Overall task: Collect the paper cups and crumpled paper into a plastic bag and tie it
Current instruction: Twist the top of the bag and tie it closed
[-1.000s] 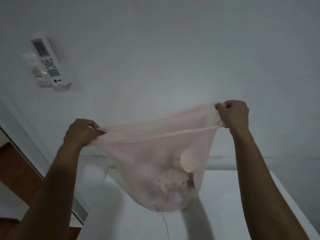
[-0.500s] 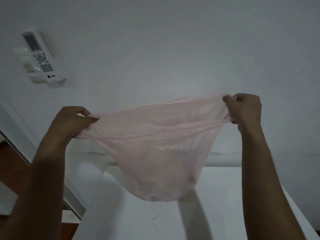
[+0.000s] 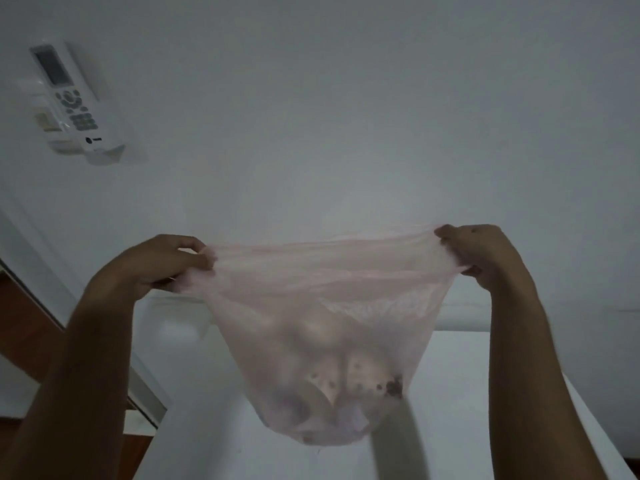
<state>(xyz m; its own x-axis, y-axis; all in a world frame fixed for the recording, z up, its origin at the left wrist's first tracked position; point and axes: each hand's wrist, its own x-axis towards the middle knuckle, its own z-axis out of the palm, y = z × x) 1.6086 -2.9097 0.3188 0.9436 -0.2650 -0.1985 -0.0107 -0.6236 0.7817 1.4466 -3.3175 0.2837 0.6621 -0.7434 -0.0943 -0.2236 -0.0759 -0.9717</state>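
Both hands are up in the air gripping a thin pink plastic bag by its rim, one at each end. The left hand is pinching the left corner with its fingers curled around the bunched plastic, and the right hand is doing the same on the right corner, so the mouth is being stretched wide and flat between them. The bag is hanging down from that stretched edge, above the white table, and its bottom is sagging with the load. It looks like it's clear of the table, though I can't say for sure that the bottom isn't brushing it.

Through the see-through plastic some paper cups are showing, pale ones with small dark dots, piled in the lower part of the bag. There's a lighter rounded blob above them, too blurry to tell what it is. Can't really pick out the crumpled paper either, everything in there is smeary.

Off to the upper left a white remote control is sitting in a holder on the white wall. A strip of brown floor is peeking in at the left edge.
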